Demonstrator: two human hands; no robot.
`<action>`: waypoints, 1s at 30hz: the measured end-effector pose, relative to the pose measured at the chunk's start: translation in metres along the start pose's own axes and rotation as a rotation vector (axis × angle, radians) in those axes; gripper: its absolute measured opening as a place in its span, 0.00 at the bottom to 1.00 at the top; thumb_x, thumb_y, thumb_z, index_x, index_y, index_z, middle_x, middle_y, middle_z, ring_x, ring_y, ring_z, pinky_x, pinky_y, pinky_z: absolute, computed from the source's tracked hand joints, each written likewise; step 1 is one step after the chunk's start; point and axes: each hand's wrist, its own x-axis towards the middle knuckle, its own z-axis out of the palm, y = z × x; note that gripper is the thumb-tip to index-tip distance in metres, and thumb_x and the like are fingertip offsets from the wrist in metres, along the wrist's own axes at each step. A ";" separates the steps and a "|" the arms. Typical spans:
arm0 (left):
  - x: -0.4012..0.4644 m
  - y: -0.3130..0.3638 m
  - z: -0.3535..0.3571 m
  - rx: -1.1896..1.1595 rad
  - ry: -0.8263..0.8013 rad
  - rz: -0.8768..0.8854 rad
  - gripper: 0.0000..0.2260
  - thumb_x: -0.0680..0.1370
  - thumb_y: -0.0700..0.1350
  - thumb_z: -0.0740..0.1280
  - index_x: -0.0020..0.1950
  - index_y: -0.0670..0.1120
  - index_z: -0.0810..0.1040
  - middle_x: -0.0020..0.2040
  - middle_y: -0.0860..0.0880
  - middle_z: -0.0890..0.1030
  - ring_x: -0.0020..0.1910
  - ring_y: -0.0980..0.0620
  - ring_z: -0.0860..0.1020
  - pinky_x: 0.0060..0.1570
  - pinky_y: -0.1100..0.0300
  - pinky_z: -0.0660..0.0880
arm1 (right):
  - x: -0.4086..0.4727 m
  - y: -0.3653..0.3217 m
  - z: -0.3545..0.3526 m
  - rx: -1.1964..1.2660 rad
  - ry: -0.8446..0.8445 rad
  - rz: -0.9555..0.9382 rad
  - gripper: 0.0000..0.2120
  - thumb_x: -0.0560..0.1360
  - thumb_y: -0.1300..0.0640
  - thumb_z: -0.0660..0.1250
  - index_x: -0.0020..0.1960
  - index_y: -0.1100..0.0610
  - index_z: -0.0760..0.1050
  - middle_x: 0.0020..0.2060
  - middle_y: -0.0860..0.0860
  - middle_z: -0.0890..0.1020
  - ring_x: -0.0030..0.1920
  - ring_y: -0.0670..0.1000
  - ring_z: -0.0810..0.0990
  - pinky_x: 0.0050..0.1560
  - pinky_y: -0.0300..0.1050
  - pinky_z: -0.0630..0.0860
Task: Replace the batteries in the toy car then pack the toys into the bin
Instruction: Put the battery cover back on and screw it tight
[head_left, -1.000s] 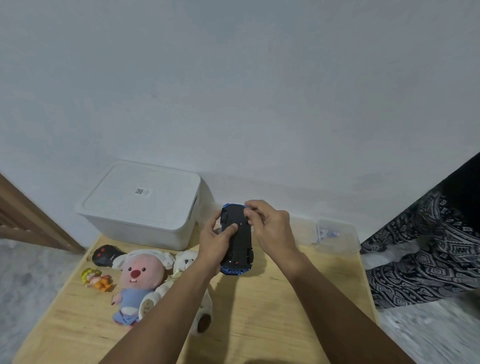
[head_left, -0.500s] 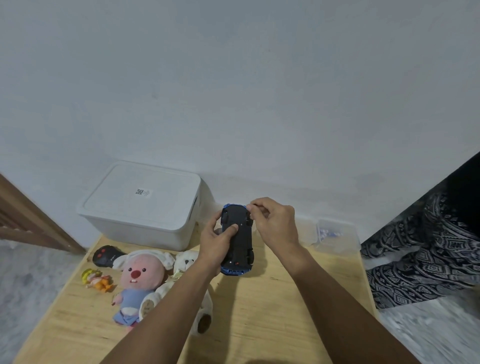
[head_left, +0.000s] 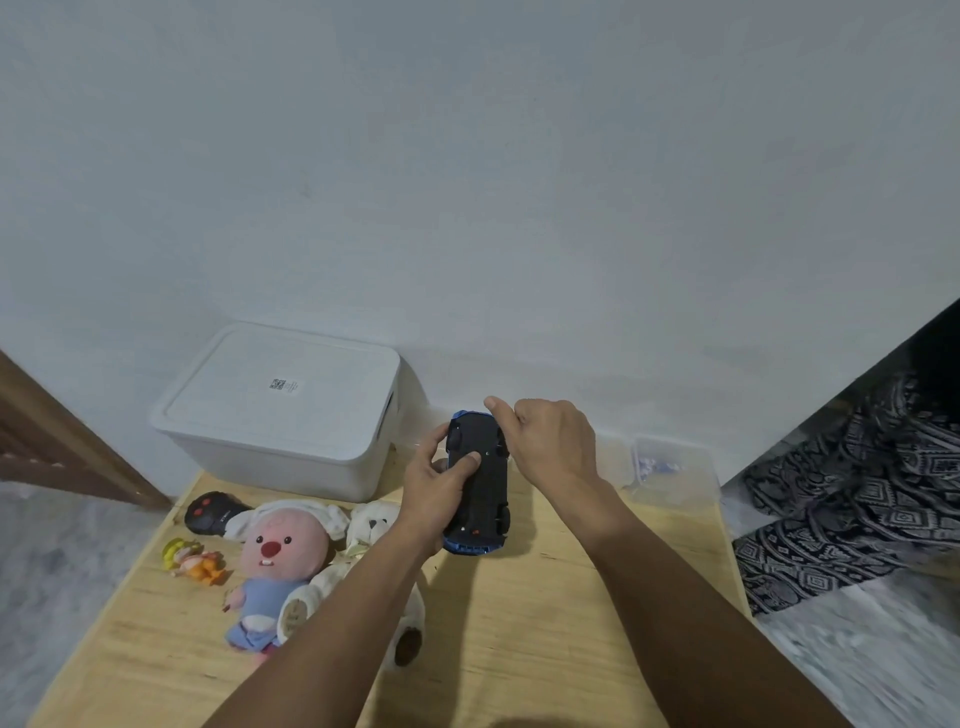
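Note:
A blue toy car (head_left: 480, 493) is held upside down above the wooden table (head_left: 545, 634), its black underside facing me. My left hand (head_left: 434, 486) grips its left side, thumb pressed on the underside. My right hand (head_left: 545, 444) curls against the car's upper right edge; what its fingertips hold is hidden. The white lidded bin (head_left: 283, 410) stands closed at the back left. On the table's left lie a pink plush (head_left: 278, 556), a white plush bear (head_left: 371, 525), a black remote (head_left: 208, 512) and a small yellow-orange figure (head_left: 192, 561).
A clear plastic container (head_left: 670, 467) with small blue items sits at the back right of the table. A patterned black-and-white cloth (head_left: 852, 504) hangs past the right edge. The wall runs right behind the table; a wooden frame (head_left: 52, 447) stands at the left.
My right hand has slid from on top of the car's far end to its upper right edge. The car and my left hand have stayed almost in place.

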 end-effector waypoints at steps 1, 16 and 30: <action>0.000 -0.001 0.000 0.003 -0.003 -0.002 0.20 0.76 0.36 0.69 0.61 0.56 0.74 0.44 0.41 0.84 0.38 0.44 0.84 0.37 0.52 0.82 | 0.000 -0.001 -0.001 -0.010 -0.015 0.011 0.30 0.78 0.37 0.54 0.25 0.56 0.62 0.22 0.51 0.67 0.29 0.56 0.69 0.31 0.44 0.63; 0.007 0.000 -0.017 -0.287 -0.035 -0.358 0.15 0.80 0.50 0.59 0.58 0.44 0.80 0.49 0.40 0.80 0.39 0.41 0.81 0.36 0.51 0.80 | -0.023 0.012 -0.004 1.046 -0.037 0.584 0.04 0.73 0.63 0.71 0.42 0.65 0.79 0.35 0.59 0.84 0.34 0.54 0.85 0.36 0.47 0.83; 0.001 -0.022 -0.022 -0.160 -0.051 -0.472 0.16 0.80 0.48 0.60 0.60 0.39 0.78 0.50 0.38 0.83 0.47 0.38 0.82 0.52 0.43 0.78 | -0.065 0.016 0.064 0.647 -0.169 0.398 0.15 0.73 0.65 0.62 0.48 0.51 0.85 0.43 0.48 0.86 0.45 0.49 0.84 0.51 0.49 0.81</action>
